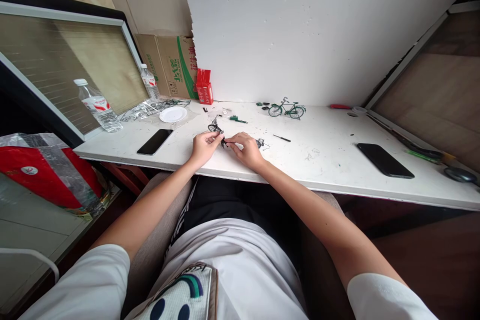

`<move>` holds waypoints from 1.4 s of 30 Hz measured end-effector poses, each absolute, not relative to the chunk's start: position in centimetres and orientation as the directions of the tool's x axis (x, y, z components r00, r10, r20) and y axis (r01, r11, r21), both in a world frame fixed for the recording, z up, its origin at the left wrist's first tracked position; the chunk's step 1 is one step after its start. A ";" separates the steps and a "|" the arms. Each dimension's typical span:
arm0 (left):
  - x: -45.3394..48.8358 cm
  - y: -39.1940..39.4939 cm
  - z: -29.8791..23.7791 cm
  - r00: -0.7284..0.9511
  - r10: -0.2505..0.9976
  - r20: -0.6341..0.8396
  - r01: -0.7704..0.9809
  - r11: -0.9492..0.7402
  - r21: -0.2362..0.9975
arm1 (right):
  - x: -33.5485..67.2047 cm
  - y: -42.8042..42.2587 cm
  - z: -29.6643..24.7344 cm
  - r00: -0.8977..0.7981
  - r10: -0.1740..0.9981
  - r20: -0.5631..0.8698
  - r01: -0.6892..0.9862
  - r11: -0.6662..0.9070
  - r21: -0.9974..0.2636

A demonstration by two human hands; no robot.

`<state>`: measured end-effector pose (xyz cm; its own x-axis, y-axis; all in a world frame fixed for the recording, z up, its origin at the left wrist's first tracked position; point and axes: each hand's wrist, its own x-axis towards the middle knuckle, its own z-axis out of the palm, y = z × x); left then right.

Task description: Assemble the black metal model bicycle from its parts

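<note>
At tabletop [318, 165], left hand [204, 149] and right hand [247, 151] pinch black model [215, 127], fingers closed, seemingly adjusting; next needs steadiness.

White table [318, 160], pitted white panel [318, 30] behind

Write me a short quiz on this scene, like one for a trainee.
1. How many clear plastic bottles with white caps stand on the white desk?
2. True or false: the green model bicycle stands right of the small red cardboard box.
3. What do the fingers of the left hand hold? A) round white disc; B) small dark wheeled model part; C) black rectangular phone.

Key: 1. Two. 2. True. 3. B.
</note>
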<state>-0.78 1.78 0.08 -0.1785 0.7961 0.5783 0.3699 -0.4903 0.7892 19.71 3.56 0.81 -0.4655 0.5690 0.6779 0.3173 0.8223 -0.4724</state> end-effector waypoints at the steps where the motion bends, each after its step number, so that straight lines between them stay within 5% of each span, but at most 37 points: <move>1: -0.8 1.8 0.1 -0.179 0.796 0.578 0.369 -0.491 0.789 | 19.7 3.5 0.8 -0.456 0.578 0.677 0.328 0.816 -0.475; 12: -1.0 2.0 -0.1 -0.146 0.813 0.563 0.349 -0.490 0.799 | 19.6 2.9 0.8 -0.422 0.644 0.638 0.453 0.759 -0.467; 31: -0.5 1.5 0.4 -0.138 0.855 0.500 0.296 -0.446 0.845 | 19.6 3.2 0.7 -0.378 0.618 0.689 0.412 0.779 -0.473; 42: -0.4 1.7 0.2 -0.163 0.876 0.455 0.236 -0.413 0.880 | 19.5 3.0 0.7 -0.456 0.573 0.681 0.505 0.797 -0.332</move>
